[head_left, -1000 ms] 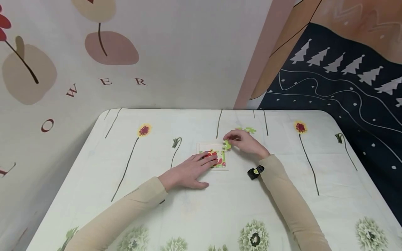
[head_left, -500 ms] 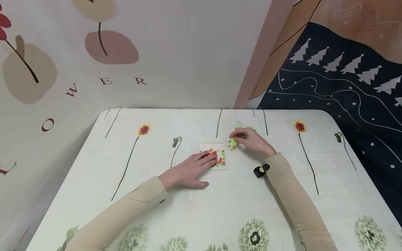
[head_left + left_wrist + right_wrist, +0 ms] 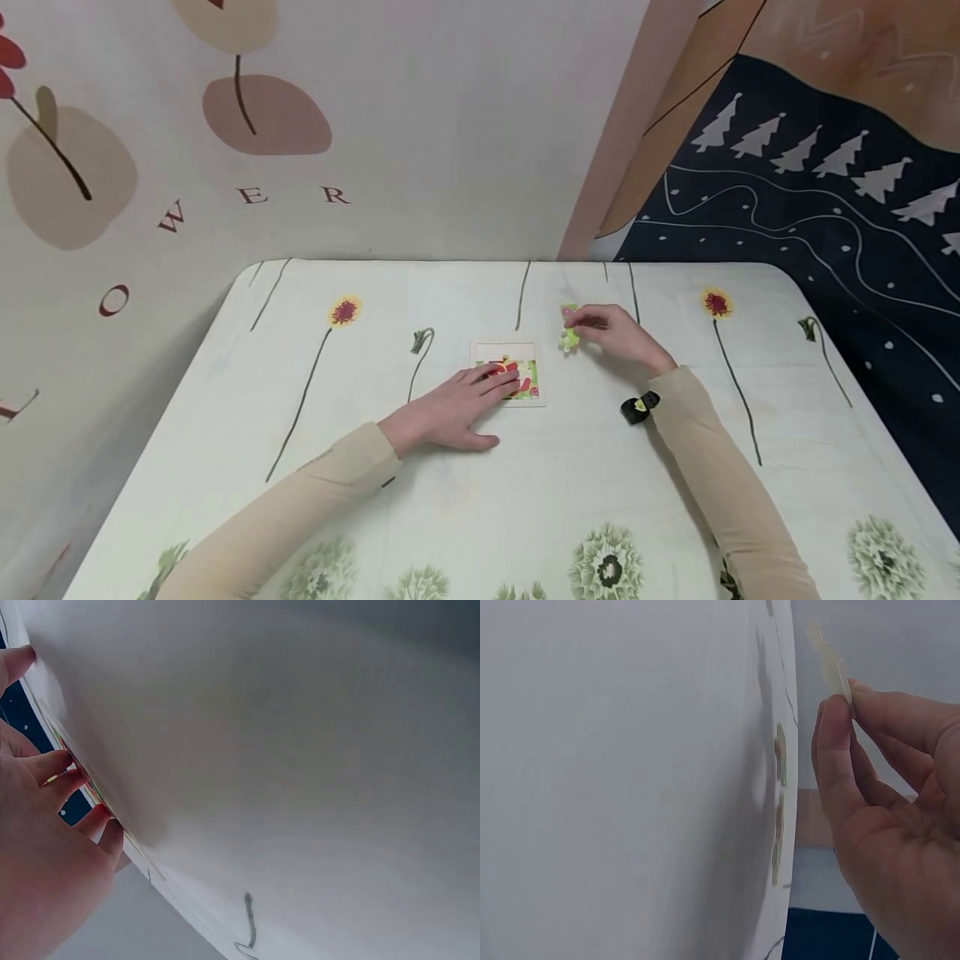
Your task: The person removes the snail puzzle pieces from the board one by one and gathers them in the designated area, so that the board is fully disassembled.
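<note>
My left hand (image 3: 453, 412) lies with its fingers spread on a small jigsaw puzzle (image 3: 531, 382), printed red and green. The puzzle fills the lower part of a pale square tray (image 3: 506, 351); the tray's upper part shows bare. To the right, my right hand (image 3: 617, 335) pinches a green puzzle piece (image 3: 567, 340) between thumb and fingers. In the right wrist view this piece (image 3: 832, 671) is held above the table. Beyond it lies a loose pink-and-green piece (image 3: 568, 311), partly hidden by the hand. The left wrist view shows fingertips touching the tray edge-on.
A white cloth with printed flowers covers the table (image 3: 450, 508). Two loose pieces, one nearer (image 3: 781, 754), lie flat on it in the right wrist view. A printed wall hanging (image 3: 450, 167) rises behind the far edge. A black device (image 3: 637, 408) sits at the right wrist.
My right hand has moved right, away from the tray's upper right corner, carrying the green puzzle piece with it. The left hand has stayed on the puzzle.
</note>
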### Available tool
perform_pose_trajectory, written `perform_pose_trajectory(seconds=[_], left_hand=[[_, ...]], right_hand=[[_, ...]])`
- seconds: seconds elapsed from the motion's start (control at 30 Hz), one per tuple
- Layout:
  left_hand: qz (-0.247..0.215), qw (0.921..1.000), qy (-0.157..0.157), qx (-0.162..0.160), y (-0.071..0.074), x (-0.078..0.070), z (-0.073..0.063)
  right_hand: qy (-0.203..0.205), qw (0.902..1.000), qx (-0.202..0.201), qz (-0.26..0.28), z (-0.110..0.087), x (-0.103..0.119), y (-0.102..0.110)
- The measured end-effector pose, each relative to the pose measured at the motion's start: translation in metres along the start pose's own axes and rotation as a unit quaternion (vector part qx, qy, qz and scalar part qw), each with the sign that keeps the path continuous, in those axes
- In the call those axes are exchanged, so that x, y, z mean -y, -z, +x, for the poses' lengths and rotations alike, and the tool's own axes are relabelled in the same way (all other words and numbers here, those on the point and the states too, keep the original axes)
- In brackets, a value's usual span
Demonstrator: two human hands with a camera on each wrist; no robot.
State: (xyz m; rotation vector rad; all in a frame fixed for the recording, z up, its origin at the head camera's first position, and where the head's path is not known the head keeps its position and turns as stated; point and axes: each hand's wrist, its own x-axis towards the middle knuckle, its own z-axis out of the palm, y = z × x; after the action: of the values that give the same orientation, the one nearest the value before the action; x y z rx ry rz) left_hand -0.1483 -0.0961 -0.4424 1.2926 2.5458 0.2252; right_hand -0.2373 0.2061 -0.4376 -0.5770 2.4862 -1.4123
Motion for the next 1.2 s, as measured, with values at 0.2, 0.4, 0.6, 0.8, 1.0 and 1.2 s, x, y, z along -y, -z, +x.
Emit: perform_pose_trajectory(seconds=[0.2,0.4,0.6,0.8,1.0,1.2], left_hand=[[0.001,1.0000,-0.004,-0.003,0.000,0.000,0.000],[0.006,1.0000,-0.004,-0.004,-0.002,0.001,0.000],[0.001,1.0000,-0.005,-0.007,-0.001,0.001,0.000],[0.001,1.0000,-0.002,-0.006,0.000,0.001,-0.001],[-0.003,1.0000,-0.001,-0.004,0.001,0.000,-0.001],[-0.003,1.0000,0.002,-0.001,0.000,0.000,-0.001]], right_hand=[[-0.007,0.9997,-0.009,-0.020,-0.005,-0.005,0.007],[-0.025,0.9995,-0.010,-0.017,-0.007,-0.010,0.014],[-0.013,0.9992,-0.036,-0.014,-0.011,-0.013,0.021],[-0.015,0.9980,-0.058,-0.020,-0.014,-0.015,0.029],[-0.055,0.9955,-0.065,-0.043,-0.017,-0.011,0.041],[-0.071,0.9936,-0.070,-0.054,-0.014,-0.021,0.052]])
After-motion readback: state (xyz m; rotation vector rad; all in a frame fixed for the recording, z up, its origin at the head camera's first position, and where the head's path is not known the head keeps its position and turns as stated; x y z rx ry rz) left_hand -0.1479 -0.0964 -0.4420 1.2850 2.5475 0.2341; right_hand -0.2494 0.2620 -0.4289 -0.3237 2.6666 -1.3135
